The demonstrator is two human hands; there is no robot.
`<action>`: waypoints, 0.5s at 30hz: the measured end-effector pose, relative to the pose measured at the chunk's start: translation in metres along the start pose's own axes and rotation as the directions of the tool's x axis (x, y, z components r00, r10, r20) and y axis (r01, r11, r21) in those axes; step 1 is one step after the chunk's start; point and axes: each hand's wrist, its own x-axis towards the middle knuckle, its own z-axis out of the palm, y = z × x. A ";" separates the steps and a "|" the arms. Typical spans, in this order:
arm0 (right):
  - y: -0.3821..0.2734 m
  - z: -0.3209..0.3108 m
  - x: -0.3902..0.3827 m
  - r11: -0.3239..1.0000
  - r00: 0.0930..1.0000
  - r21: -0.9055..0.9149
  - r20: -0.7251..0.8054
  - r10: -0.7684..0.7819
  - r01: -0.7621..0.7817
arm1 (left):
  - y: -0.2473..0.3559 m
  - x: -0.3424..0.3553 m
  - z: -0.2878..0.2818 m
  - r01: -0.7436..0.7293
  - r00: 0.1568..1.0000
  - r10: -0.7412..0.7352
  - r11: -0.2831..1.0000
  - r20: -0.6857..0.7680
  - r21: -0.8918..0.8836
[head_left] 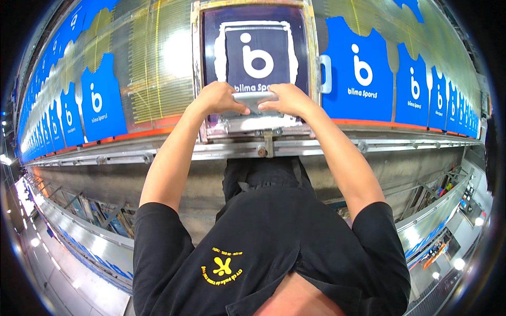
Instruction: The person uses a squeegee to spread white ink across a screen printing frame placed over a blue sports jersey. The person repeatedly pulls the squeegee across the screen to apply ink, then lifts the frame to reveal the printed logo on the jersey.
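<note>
Close together, hands (216, 98) on squeegee (254, 97)

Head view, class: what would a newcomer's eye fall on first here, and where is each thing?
Probably the bright blue garment-shaped pieces with white designs, lined up left and right of a framed dark screen at top centre. Next, the left hand and right hand, gripping a grey bar-shaped tool over the screen's lower part. The wearer's black shirt fills the bottom centre.
</note>
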 end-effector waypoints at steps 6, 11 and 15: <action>0.062 -0.061 -0.008 0.930 0.664 0.362 -0.711 0.231 0.064 | 0.003 0.037 -0.074 -0.180 0.974 0.169 0.982 -0.153 -0.061; 0.109 -0.063 0.006 0.870 0.504 0.450 -0.714 0.486 -0.202 | 0.004 0.098 -0.139 -0.318 0.816 0.366 0.931 -0.447 0.182; 0.104 -0.058 0.007 0.594 0.637 0.777 -0.352 0.686 -0.209 | -0.002 0.137 -0.161 -0.327 0.796 0.416 0.907 -0.440 0.265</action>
